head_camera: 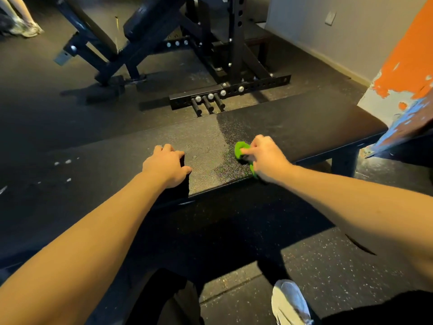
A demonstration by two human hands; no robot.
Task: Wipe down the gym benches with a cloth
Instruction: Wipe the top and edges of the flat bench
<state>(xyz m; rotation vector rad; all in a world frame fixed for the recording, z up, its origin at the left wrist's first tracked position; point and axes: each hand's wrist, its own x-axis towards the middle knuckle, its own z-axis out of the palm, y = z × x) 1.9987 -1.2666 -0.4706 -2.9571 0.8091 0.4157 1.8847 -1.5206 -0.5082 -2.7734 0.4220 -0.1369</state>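
Observation:
A long black flat bench [293,123] runs across the middle of the head view, its pad speckled and shiny in a lit patch at the centre. My right hand [264,158] grips a bunched green cloth [240,150] and holds it down on the pad near the front edge. My left hand [167,166] rests palm down on the bench a little to the left, fingers loosely bent over the pad. Small white specks [62,163] lie on the darker left part of the bench.
A black incline bench [150,22] and a rack base with pegs [208,102] stand on the rubber floor behind. An orange and white chipped pillar [403,73] rises at the right end. Another person's feet [28,26] show at far left. My white shoe [290,303] is below.

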